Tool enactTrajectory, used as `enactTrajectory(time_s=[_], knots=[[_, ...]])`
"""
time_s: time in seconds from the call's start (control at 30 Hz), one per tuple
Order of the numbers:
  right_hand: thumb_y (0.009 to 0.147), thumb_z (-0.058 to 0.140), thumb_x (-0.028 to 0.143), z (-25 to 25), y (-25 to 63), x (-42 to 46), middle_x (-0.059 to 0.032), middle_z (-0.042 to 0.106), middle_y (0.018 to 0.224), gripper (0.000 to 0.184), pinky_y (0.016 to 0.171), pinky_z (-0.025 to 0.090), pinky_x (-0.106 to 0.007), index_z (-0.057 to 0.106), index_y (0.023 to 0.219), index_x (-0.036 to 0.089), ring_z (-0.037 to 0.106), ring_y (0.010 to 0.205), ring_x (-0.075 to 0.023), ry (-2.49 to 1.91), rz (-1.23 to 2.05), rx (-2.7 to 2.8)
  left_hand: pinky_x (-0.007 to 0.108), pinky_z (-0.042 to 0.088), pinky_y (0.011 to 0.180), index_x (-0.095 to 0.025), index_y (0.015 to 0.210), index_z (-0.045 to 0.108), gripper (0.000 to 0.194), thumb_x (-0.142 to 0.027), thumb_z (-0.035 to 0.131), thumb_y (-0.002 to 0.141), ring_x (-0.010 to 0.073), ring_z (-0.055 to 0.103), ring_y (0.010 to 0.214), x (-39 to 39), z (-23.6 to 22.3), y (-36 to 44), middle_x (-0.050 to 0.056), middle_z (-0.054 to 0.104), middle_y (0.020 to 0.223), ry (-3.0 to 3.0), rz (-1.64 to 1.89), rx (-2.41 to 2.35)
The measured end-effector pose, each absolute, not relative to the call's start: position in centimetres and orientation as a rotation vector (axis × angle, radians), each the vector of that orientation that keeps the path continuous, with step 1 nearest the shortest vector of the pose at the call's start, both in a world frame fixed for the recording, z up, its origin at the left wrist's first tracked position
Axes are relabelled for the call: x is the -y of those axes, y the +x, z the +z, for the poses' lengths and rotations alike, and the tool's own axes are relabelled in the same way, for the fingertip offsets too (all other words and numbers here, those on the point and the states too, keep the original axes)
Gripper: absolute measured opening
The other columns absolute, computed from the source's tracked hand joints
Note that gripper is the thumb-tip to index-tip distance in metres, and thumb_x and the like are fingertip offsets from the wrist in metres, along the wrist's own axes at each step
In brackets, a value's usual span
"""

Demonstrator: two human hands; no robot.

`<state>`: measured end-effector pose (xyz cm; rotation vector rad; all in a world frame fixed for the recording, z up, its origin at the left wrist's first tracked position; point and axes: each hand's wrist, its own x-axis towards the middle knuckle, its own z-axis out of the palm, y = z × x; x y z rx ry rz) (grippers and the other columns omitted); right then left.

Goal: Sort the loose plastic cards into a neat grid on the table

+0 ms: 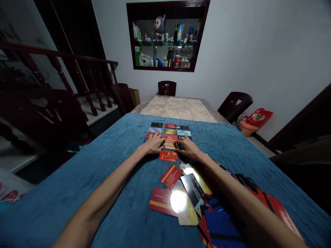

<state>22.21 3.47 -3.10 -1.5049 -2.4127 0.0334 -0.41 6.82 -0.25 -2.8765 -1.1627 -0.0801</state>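
Note:
My left hand (155,144) and my right hand (188,148) rest at opposite sides of a gold card (170,145), with curled fingers at its edges. It lies in the middle column of a grid of cards. Just beyond it is a red card (170,137), and nearer me lies an orange-red card (168,156). Parts of the left and right columns are hidden under my hands. At the far end of the grid are a black card (157,124), another red card (170,126) and a dark card (183,127).
Loose cards (163,200) spread in an overlapping pile below and under my right forearm. A blue cloth (119,155) covers the near table; a patterned cover (176,107) shows beyond. Chairs (167,88) stand around it. A red bag (259,117) sits on the right.

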Motion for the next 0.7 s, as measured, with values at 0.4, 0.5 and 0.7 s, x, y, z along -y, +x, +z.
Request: enactTrajectory(time_s=[0.4, 0.5, 0.7], knots=[[0.089, 0.063, 0.034, -3.12, 22.31, -3.21, -0.009, 0.067, 0.108, 0.019, 0.089, 0.04, -0.035, 0.071, 0.102, 0.023, 0.054, 0.1, -0.0244, -1.539, 0.037, 2.431, 0.051, 0.04, 0.095, -0.021, 0.108, 0.065, 0.025, -0.03, 0.053, 0.088, 0.0315, 0.047, 0.116, -6.97, -0.37, -0.5, 0.012, 0.059, 0.117, -2.884, -0.069, 1.135], [0.087, 0.064, 0.033, -3.13, 22.25, -3.29, -0.01, 0.067, 0.11, 0.021, 0.088, 0.04, -0.035, 0.071, 0.104, 0.022, 0.053, 0.1, -0.0256, -1.559, 0.032, 2.431, 0.051, 0.04, 0.096, -0.021, 0.108, 0.065, 0.025, -0.03, 0.054, 0.087, 0.032, 0.048, 0.115, -6.97, -0.36, -0.49, 0.012, 0.059, 0.115, -2.881, -0.069, 1.151], [0.088, 0.062, 0.03, -3.06, 21.98, -3.2, -0.0104, 0.066, 0.109, 0.019, 0.088, 0.04, -0.033, 0.07, 0.103, 0.021, 0.054, 0.102, -0.0248, -1.57, 0.021, 2.434, 0.05, 0.04, 0.097, -0.02, 0.108, 0.066, 0.026, -0.026, 0.053, 0.086, 0.0311, 0.048, 0.114, -6.68, -0.11, -0.36, 0.011, 0.061, 0.114, -2.898, -0.105, 1.172]])
